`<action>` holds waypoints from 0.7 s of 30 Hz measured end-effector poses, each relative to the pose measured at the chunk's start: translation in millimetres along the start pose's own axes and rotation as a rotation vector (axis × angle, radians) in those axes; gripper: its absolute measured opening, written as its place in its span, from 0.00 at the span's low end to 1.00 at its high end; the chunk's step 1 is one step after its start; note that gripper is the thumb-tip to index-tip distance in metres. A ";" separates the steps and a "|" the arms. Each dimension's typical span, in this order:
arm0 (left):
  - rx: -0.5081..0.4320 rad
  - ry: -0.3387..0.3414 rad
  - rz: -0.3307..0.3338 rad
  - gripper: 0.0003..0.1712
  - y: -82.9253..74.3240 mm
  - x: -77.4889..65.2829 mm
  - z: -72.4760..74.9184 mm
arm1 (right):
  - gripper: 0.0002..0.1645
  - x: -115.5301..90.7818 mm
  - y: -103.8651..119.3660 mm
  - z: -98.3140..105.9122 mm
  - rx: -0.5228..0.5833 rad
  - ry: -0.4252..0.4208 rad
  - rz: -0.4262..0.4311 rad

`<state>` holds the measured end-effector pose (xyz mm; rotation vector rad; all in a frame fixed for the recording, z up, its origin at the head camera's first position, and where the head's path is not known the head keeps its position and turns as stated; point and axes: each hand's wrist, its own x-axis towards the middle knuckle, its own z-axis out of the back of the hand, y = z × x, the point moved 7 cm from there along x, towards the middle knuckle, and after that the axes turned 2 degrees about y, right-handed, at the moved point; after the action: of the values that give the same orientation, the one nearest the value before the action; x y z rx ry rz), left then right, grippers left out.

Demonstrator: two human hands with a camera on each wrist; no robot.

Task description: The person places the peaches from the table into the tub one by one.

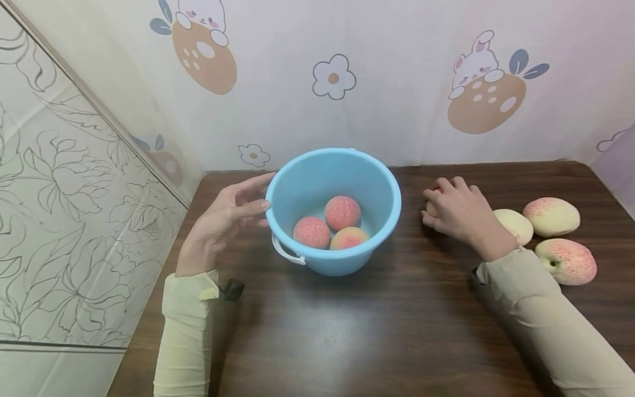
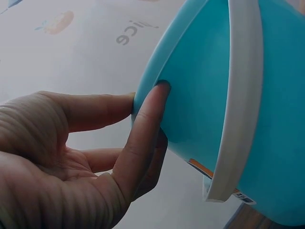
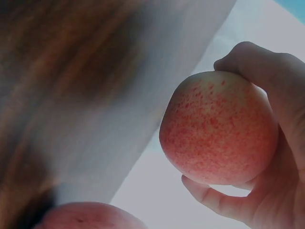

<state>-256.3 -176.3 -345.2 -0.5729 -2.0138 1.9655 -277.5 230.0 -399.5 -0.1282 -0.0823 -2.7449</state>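
A light blue bucket (image 1: 333, 263) with a white handle (image 2: 240, 109) stands mid-table in the head view, near the wall. Three peaches lie inside, among them a reddish one (image 1: 342, 213). At the bucket's left side, my left hand (image 1: 230, 212) holds the rim between thumb and fingers; the left wrist view shows a finger tucked under the rim (image 2: 151, 71). To the right of the bucket, my right hand (image 1: 456, 212) grips a red-speckled peach (image 3: 219, 129), thumb and fingers around its sides. In the head view the hand hides most of that peach.
Three more peaches sit at the right of the dark wooden table (image 1: 317, 342): a pale one (image 1: 513, 225) partly behind my right wrist, one farther back (image 1: 552, 216) and a redder one (image 1: 568, 262). A patterned wall (image 1: 387, 99) rises behind, a flowered panel (image 1: 74, 220) at the left.
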 end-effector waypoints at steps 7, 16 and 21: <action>-0.008 0.007 -0.001 0.36 0.0 1.3 -0.9 | 0.17 0.3 14.3 21.1 -0.027 -0.088 0.084; -0.001 0.008 0.001 0.36 -0.5 1.0 0.0 | 0.07 2.8 36.5 64.7 -0.031 -0.244 0.206; -0.008 0.008 0.001 0.37 -1.0 0.5 0.4 | 0.13 7.2 42.5 84.8 -0.017 -0.250 0.247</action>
<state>-257.0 -176.4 -344.2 -0.5835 -2.0172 1.9538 -261.2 194.5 -312.8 -0.4550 -0.1035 -2.4712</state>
